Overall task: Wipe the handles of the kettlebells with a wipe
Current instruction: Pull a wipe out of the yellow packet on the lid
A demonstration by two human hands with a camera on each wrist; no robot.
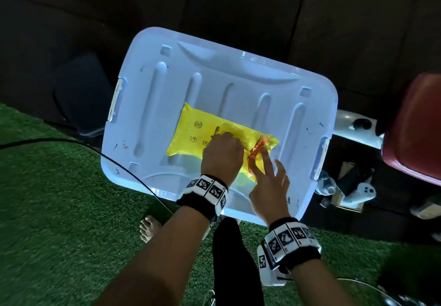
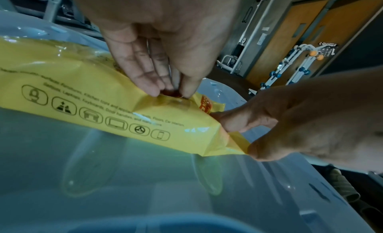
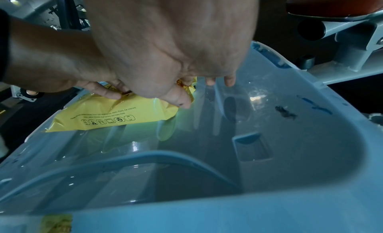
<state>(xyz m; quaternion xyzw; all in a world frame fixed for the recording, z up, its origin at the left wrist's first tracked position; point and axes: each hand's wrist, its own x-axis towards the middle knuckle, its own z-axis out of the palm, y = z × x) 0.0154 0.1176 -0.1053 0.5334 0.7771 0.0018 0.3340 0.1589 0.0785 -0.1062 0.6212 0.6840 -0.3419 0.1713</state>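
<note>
A yellow wipe pack [image 1: 198,136] [image 2: 82,97] [image 3: 124,112] lies flat on the pale blue lid of a plastic bin [image 1: 214,79]. My left hand [image 1: 222,153] [image 2: 174,93] hovers over the pack's middle, and its fingertips pinch at the opening on the top face. My right hand [image 1: 265,176] [image 2: 238,138] [image 3: 182,95] holds the pack's right end, thumb and forefinger pinching the end fold by the orange label [image 1: 256,149], its other fingers stretched out. No kettlebell is in view.
The bin stands on green turf [image 1: 47,210] beside a dark floor. A black cable [image 1: 71,142] runs under its left corner. A red padded seat [image 1: 415,126], a water bottle [image 1: 325,184] and a white game controller [image 1: 362,192] sit to the right. A bare foot [image 1: 149,228] is near the front.
</note>
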